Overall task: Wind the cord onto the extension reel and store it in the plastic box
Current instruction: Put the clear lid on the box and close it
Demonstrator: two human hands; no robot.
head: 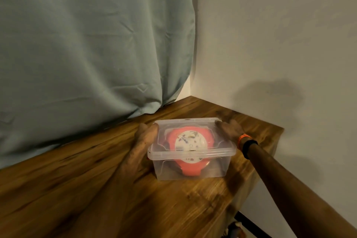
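Note:
A clear plastic box (218, 168) with its lid on stands on the wooden table (96, 189) near the far right corner. Inside it lies the red extension reel (188, 168) with a white round label facing up. My left hand (144, 139) lies against the box's left side, fingers at the far left corner of the lid. My right hand (230, 128) touches the lid's far right corner, fingers over the rim. Both hands are blurred. No loose cord shows outside the box.
A pale green curtain (87, 44) hangs behind the table on the left. A white wall (280, 44) closes the right side. The table's right edge (270, 158) lies just right of the box, with a dark frame and floor items below.

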